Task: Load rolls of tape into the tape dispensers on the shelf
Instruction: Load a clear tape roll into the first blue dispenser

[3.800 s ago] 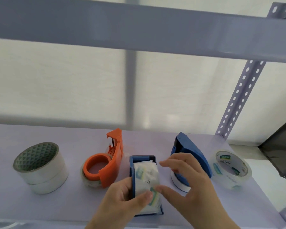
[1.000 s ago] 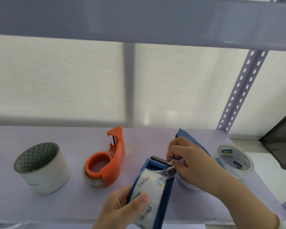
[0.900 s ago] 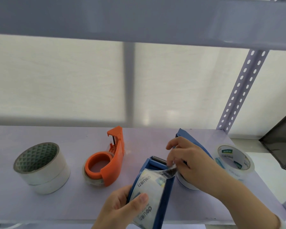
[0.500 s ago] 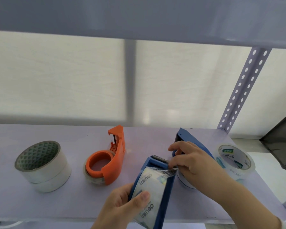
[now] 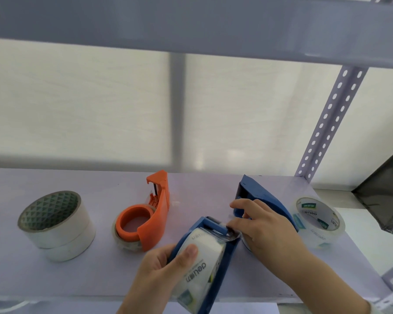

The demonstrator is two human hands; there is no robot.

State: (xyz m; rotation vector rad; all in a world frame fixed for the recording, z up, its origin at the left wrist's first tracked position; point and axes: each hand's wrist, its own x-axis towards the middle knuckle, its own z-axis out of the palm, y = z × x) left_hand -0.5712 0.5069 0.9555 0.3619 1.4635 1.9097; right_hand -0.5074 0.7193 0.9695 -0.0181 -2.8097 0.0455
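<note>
My left hand (image 5: 156, 275) grips a blue tape dispenser (image 5: 222, 264) tilted over the shelf's front edge, thumb pressed on the clear tape roll (image 5: 199, 266) seated inside it. My right hand (image 5: 266, 227) pinches the loose tape end (image 5: 227, 225) at the dispenser's toothed front. A second blue dispenser (image 5: 256, 196) lies on a white roll behind my right hand, partly hidden. An orange dispenser (image 5: 145, 220) with a clear roll in it rests at the shelf's middle.
Two stacked white tape rolls (image 5: 57, 225) stand on the left of the lilac shelf (image 5: 100, 275). A loose clear roll (image 5: 318, 223) lies at the right. A perforated upright (image 5: 327, 123) rises at the back right, a shelf beam (image 5: 191, 26) overhead, a dark bag (image 5: 386, 200) beyond.
The blue dispenser was lifted off the shelf and tilted toward me. My right hand moved to its front and keeps pinching the tape end, shifting slightly over the last second.
</note>
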